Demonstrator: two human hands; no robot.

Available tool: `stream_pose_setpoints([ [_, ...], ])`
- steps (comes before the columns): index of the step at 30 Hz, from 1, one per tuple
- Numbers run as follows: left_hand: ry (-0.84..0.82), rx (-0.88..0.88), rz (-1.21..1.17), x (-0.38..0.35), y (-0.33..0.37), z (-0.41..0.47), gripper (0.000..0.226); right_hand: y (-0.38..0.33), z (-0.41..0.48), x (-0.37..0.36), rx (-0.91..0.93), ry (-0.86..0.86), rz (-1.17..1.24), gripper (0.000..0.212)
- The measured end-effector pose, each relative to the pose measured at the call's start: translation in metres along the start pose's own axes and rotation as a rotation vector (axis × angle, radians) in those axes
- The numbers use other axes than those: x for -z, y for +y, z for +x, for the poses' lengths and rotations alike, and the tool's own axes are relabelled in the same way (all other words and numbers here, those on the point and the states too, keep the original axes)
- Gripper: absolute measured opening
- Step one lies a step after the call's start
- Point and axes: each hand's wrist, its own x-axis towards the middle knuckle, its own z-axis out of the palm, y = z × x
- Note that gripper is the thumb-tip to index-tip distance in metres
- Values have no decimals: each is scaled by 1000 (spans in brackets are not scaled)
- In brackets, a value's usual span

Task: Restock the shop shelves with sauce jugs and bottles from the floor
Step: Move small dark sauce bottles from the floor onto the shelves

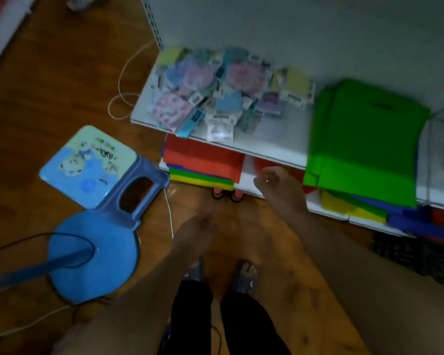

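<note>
No sauce jug or bottle shows in this blurred view. My left hand [196,230] hangs over the wooden floor with loosely curled fingers and holds nothing. My right hand [277,187] reaches toward the front edge of the white shelf [272,149], fingers loosely bent, nothing in it. Both forearms stretch down from the bottom of the frame. My feet in sandals stand on the floor below the hands.
On the shelf lie several pastel packets [215,93] and a stack of green bags [364,139]. Red, green and yellow bags [203,162] fill the lower shelf. A blue stool [92,167] and a blue fan base [95,254] with cables stand at left.
</note>
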Motion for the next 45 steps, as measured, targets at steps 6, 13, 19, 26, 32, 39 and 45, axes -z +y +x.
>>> stream_pose_setpoints([
  [6,-15,-7,-2,-52,-64,113,45,110,54,-102,-105,-24,35,27],
  [13,35,-26,-87,-114,-123,242,83,224,115,-209,-117,39,29,39],
  [19,147,-211,-106,-145,-135,313,50,271,163,-260,-56,72,95,44],
  [26,216,-308,-191,-156,-138,346,37,289,194,-284,-85,117,135,53],
  [32,190,-358,-229,-151,-142,337,34,288,189,-281,-64,142,132,37],
  [39,116,-373,-284,-122,-127,269,38,254,134,-238,-55,101,172,26],
  [45,80,-381,-351,-64,-84,178,33,179,68,-176,-29,63,163,25],
])
